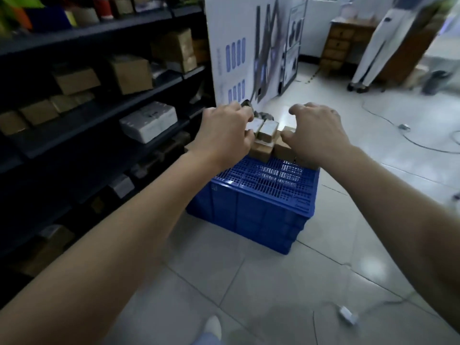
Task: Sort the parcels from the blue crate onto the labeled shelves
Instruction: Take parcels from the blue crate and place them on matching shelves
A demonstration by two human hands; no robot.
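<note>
while the left hand (225,135) pinches a small parcel (256,125) in the pile at the far end of the blue crate (261,195), the right hand (316,133) hovers spread beside it, gripping nothing. risk: a one-handed lift drags the neighbours (268,131) off the far edge onto the floor (249,282).

On crate (249,207): parcels (267,131); left of crate: shelves (159,88).

"Where are the parcels (267,131)?"
"Small brown boxes, some white-topped, clustered at the far end on top of the blue crate (261,207)."
"And the shelves (99,115)?"
"Dark, left of it, holding boxes."
</note>
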